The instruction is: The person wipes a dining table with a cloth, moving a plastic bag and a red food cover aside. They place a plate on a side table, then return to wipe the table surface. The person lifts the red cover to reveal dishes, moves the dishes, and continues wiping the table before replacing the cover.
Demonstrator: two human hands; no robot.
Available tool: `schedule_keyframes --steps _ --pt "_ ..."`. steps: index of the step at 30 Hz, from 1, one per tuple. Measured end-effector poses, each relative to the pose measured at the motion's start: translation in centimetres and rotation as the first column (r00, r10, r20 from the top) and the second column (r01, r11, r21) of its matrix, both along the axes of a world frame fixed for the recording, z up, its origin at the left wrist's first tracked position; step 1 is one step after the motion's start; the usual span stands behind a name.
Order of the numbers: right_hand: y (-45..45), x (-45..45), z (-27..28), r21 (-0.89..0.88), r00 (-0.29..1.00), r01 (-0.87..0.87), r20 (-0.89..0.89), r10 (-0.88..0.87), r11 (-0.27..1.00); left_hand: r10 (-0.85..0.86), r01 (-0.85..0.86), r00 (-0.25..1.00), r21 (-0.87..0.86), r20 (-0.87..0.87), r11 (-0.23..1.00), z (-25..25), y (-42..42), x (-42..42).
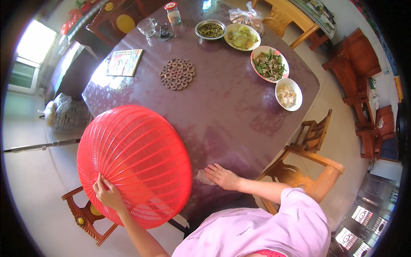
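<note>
My left hand (107, 192) grips the top centre of a red plastic mesh food cover (138, 160), which is tilted over the table's left near edge. Under the fingers of my right hand (223, 176) lies a pale crumpled cloth or tissue (205, 177), pressed flat on the dark table top (218, 119). Farther off, along the right side of the table, stand a white bowl of rice (288, 94), a bowl of green vegetables with meat (270, 64), a plate of cooked leafy greens (242, 37) and a metal bowl of chopped greens (210, 30).
A round wooden trivet (177, 74) and a flat patterned square (124, 63) lie on the table. Beyond them stand a glass mug (147, 27), a red-lidded jar (173, 13) and a plastic bag (249, 17). Wooden chairs (321, 160) flank the table at right; another (88, 213) stands near left.
</note>
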State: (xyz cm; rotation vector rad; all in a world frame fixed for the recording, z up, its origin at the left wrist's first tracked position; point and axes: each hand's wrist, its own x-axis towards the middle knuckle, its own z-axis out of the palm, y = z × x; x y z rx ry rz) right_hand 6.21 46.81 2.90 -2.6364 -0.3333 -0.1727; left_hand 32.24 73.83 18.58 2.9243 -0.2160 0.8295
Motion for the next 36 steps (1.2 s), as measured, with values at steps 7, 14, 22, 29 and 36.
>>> schedule_keyframes --steps 7,14,22,29,36 --pt "1.5 0.7 2.2 0.027 0.975 -0.201 0.101 0.197 0.979 -0.038 0.038 0.999 -0.007 -0.006 0.999 -0.4 0.6 0.3" --pt "-0.7 1.9 -0.9 -0.197 0.976 0.207 0.105 -0.189 0.958 -0.006 0.004 0.999 -0.041 -0.035 0.999 0.0 0.6 -0.2" --pt "-20.9 11.6 -5.7 -0.101 0.416 0.909 0.161 -0.895 0.404 -0.059 0.059 0.998 0.008 -0.005 0.998 -0.2 -0.5 0.4" --pt "-12.8 11.7 -3.6 -0.067 0.981 0.189 0.055 -0.186 0.98 0.021 -0.023 0.997 -0.032 -0.072 0.999 0.0 1.2 -0.1" --pt "-24.8 19.9 -5.5 -0.114 0.536 0.844 0.138 -0.833 0.524 -0.03 0.028 0.998 -0.029 -0.051 0.999 -0.2 -0.5 0.4"
